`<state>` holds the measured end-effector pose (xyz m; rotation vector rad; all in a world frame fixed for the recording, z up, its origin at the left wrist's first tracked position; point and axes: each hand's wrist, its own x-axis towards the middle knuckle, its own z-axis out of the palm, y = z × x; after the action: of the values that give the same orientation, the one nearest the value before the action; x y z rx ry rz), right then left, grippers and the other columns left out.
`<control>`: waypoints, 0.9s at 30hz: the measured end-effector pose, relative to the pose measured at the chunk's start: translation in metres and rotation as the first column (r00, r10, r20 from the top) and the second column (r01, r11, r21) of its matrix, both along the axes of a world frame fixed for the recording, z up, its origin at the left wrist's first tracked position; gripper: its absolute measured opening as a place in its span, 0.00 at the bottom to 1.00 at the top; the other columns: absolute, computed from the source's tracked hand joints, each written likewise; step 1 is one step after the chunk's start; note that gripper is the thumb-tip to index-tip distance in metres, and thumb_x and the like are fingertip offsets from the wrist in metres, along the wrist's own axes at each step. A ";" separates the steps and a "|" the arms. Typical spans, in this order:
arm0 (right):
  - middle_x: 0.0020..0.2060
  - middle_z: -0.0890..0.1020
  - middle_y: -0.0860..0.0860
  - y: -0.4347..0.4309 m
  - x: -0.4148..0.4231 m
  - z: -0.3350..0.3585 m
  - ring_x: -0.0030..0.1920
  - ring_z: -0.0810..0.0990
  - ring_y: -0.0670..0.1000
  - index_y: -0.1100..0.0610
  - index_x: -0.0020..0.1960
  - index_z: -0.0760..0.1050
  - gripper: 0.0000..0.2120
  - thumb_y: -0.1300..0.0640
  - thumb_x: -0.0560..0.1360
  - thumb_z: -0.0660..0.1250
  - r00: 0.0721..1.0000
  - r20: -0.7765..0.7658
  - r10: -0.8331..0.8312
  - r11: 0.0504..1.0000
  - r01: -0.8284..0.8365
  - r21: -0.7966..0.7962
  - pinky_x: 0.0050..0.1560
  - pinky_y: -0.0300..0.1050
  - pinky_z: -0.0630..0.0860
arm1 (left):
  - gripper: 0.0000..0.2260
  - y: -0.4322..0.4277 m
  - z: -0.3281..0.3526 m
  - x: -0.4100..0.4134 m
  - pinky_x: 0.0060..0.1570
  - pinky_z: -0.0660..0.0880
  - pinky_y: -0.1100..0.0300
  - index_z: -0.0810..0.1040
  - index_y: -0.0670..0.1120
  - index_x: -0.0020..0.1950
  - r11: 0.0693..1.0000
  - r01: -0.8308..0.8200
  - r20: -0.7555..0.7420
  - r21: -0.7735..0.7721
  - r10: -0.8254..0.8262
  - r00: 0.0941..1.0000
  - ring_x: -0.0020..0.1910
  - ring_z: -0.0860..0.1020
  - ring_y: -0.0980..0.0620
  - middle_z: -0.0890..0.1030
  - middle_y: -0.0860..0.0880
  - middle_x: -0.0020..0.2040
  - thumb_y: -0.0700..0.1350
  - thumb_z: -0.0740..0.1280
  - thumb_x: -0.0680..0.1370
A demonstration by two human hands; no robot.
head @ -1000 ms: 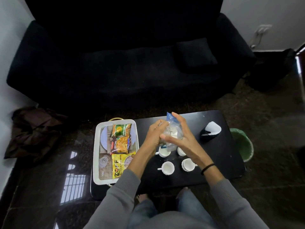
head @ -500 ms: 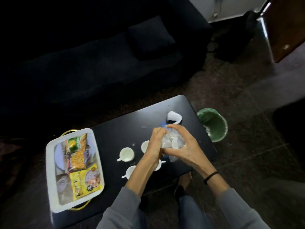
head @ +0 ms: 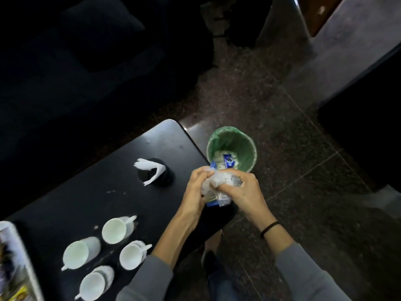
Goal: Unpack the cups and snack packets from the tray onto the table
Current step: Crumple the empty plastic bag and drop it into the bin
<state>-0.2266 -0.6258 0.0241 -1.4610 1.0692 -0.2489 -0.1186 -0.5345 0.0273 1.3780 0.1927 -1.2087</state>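
Head view: my only feed, looking down on the right end of the surface (head: 104, 192) and the floor beside it.
View change: the camera has swung right since half a second ago, so the bin (head: 246, 153) now sits near mid-frame.
Hands, change: both have carried the bag (head: 219, 182) away from over the cups (head: 115, 230) to the surface's right end, just short of the bin.
Left hand (head: 196, 192): fingers curled round the bag's left side, gripping it.
Right hand (head: 244, 192): clenched on the bag's right side, thumb on top.
Bag: clear plastic with blue edging, scrunched tighter than before and held over the surface's corner.
Cups: four white ones, upright, clustered at the front left of the surface as they were before.
Tray (head: 25, 266): wholly in view earlier, now only a white rim cut off by the left edge.
Packets (head: 20, 295): lying in the tray and smeared by blur. I can read only a yellow corner.
Hard to make out: I cannot tell what the bag holds. Most fingertips are buried in the plastic, and the cups are streaked by motion.
Bin: green liner, on the floor just past the surface's end, with white and blue wrappers (head: 229, 160) inside.
Holder (head: 160, 177): dark, carrying a white napkin (head: 149, 169). It stands on the surface left of the hands and apart from them.
Sofa (head: 65, 61): dark mass at top left, almost no detail.
Wristband (head: 270, 229): black, on the right wrist above a grey sleeve (head: 303, 272).
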 end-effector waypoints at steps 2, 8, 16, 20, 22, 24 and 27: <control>0.43 0.89 0.51 -0.016 -0.002 -0.023 0.47 0.88 0.53 0.55 0.51 0.88 0.13 0.58 0.67 0.80 0.997 -0.024 -0.070 0.997 0.071 0.020 0.51 0.58 0.84 | 0.12 -0.017 -0.017 -0.001 0.43 0.80 0.59 0.78 0.49 0.63 0.995 0.095 0.045 0.035 -0.096 0.994 0.49 0.85 0.53 0.84 0.48 0.55 0.46 0.66 0.80; 0.42 0.89 0.50 -0.066 -0.009 -0.090 0.46 0.88 0.53 0.55 0.53 0.87 0.14 0.58 0.67 0.78 0.927 -0.177 -0.330 0.944 0.319 -0.089 0.48 0.52 0.84 | 0.18 -0.057 -0.066 -0.005 0.53 0.79 0.62 0.74 0.49 0.71 0.967 0.229 0.143 0.109 -0.243 0.959 0.62 0.80 0.53 0.81 0.49 0.65 0.43 0.68 0.81; 0.57 0.81 0.57 -0.107 0.011 -0.135 0.58 0.79 0.57 0.57 0.64 0.78 0.22 0.56 0.72 0.76 0.917 -0.360 -0.173 0.968 0.091 -0.235 0.60 0.50 0.76 | 0.10 -0.105 -0.105 0.002 0.56 0.80 0.58 0.78 0.50 0.60 0.908 0.315 0.183 0.275 -0.371 0.910 0.53 0.82 0.55 0.83 0.49 0.56 0.40 0.66 0.80; 0.65 0.75 0.58 -0.157 0.035 -0.208 0.66 0.74 0.59 0.54 0.74 0.71 0.33 0.53 0.71 0.77 0.884 -0.457 -0.096 0.990 0.036 -0.139 0.66 0.49 0.71 | 0.15 -0.172 -0.168 0.018 0.60 0.78 0.52 0.76 0.46 0.66 0.839 0.371 0.225 0.398 -0.482 0.847 0.54 0.81 0.51 0.83 0.49 0.55 0.39 0.64 0.79; 0.71 0.70 0.58 -0.162 0.038 -0.213 0.72 0.69 0.58 0.53 0.79 0.63 0.40 0.50 0.72 0.77 0.870 -0.490 -0.061 0.996 0.018 -0.091 0.70 0.50 0.67 | 0.15 -0.180 -0.173 0.019 0.56 0.78 0.52 0.76 0.45 0.66 0.799 0.409 0.238 0.441 -0.543 0.805 0.51 0.81 0.50 0.83 0.49 0.54 0.39 0.63 0.79; 0.75 0.67 0.57 -0.167 0.038 -0.222 0.75 0.65 0.58 0.53 0.80 0.60 0.42 0.49 0.73 0.76 0.859 -0.510 -0.042 0.998 0.009 -0.066 0.72 0.50 0.65 | 0.17 -0.184 -0.182 0.019 0.53 0.77 0.56 0.74 0.46 0.69 0.768 0.425 0.243 0.479 -0.581 0.777 0.52 0.80 0.49 0.82 0.48 0.57 0.40 0.63 0.80; 0.73 0.70 0.57 -0.173 0.036 -0.234 0.73 0.68 0.58 0.55 0.77 0.65 0.37 0.51 0.73 0.76 0.855 -0.515 -0.056 0.997 0.024 -0.069 0.69 0.49 0.68 | 0.19 -0.184 -0.197 0.022 0.55 0.72 0.60 0.73 0.45 0.71 0.738 0.433 0.242 0.518 -0.611 0.753 0.58 0.78 0.49 0.80 0.47 0.63 0.39 0.63 0.79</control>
<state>-0.1902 -0.7984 -0.2095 -1.6058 1.5373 0.0974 -0.0964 -0.7188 -0.1696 2.1520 -0.2735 -1.3626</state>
